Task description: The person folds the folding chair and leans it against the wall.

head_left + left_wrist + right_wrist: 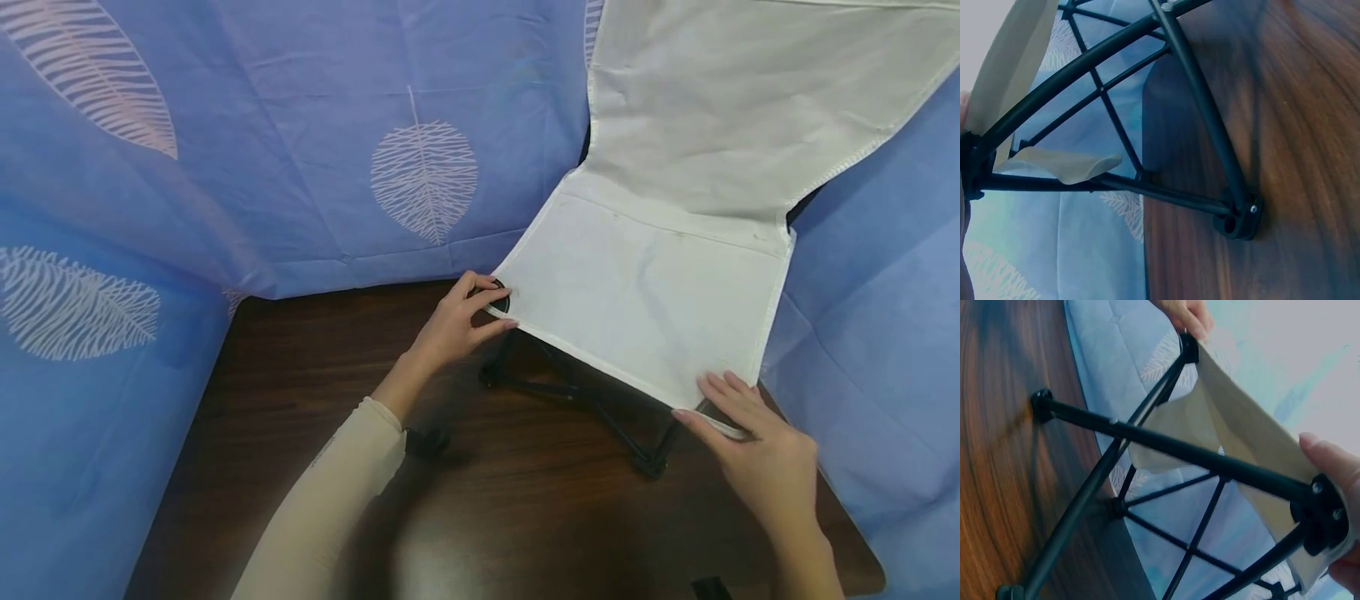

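A small folding chair with a white fabric seat [652,283] and backrest [735,108] stands on the wooden table. At the seat's front left corner, my left hand [450,325] grips the fabric and the black corner fitting [498,298]. My right hand [772,454] holds the front right corner, its thumb at the front edge and fingers over the fabric. Crossed black tubes [1200,100] and a foot joint [1240,215] show under the seat in the left wrist view. In the right wrist view, a black corner bracket [1319,515] lies beside my right hand's fingers.
Blue cloth with white leaf prints [300,167] hangs behind and on both sides of the dark wooden table [285,417]. A small black object [710,588] lies at the bottom edge of the head view.
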`<state>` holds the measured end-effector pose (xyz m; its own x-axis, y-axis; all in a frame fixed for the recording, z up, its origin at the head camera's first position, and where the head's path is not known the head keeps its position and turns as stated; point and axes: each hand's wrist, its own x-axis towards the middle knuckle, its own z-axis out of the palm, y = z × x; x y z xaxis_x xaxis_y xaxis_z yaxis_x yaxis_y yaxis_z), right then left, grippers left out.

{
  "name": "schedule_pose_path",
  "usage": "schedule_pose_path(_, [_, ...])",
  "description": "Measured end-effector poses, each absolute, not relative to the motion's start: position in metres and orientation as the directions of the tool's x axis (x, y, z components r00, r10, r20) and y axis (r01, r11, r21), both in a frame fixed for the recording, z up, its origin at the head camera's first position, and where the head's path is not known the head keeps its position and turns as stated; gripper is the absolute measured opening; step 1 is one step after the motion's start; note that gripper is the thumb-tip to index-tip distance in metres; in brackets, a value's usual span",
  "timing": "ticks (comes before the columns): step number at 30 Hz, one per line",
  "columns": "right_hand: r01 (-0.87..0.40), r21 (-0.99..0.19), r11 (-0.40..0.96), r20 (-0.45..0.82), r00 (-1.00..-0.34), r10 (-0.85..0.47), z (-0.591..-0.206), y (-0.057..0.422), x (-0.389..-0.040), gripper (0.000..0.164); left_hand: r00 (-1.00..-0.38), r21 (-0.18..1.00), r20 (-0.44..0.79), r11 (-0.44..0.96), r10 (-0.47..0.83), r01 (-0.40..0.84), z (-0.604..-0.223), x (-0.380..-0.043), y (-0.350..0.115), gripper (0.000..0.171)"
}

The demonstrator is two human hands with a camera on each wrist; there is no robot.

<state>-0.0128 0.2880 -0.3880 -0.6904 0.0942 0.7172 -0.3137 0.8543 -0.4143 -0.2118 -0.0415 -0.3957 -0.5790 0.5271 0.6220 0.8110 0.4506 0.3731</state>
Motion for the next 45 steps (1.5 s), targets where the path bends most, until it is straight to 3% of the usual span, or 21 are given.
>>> schedule_pose_path(5, [-0.363,-0.414,0.835,0.753,-0.651,0.091,-0.393,0.291,-0.014,0.052,-0.561,0.354,0.668,0.454,0.490,0.818,-0.402,-0.202,-0.045,0.051])
schedule_pose_path(15, [-0.448,-0.453,0.771,0.758,-0.648,0.069,-0.403,0.298,-0.016,0.051,-0.533,0.347,0.729,0.439,0.429,0.829,-0.405,-0.180,-0.060,0.048])
schedule_pose_path(23, [-0.492,-0.537,0.685,0.722,-0.688,0.073,-0.407,0.296,-0.015,0.044,-0.504,0.348,0.765,0.401,0.401,0.847,-0.410,-0.166,-0.073,0.053])
schedule_pose_path(29, [-0.555,-0.513,0.655,0.720,-0.694,-0.023,-0.408,0.303,-0.017,0.052,-0.466,0.308,0.795,0.403,0.388,0.862,-0.416,-0.157,-0.084,0.046])
schedule_pose_path(35, [-0.597,-0.511,0.619,0.715,-0.694,-0.079,-0.400,0.301,-0.019,0.049,-0.450,0.285,0.813,0.420,0.370,0.861,-0.417,-0.145,-0.094,0.047])
schedule_pose_path(45, [-0.768,-0.395,0.504,0.813,-0.548,-0.198,-0.384,0.287,-0.029,0.051,-0.342,0.167,0.849,0.409,0.403,0.897,-0.418,-0.130,-0.115,0.048])
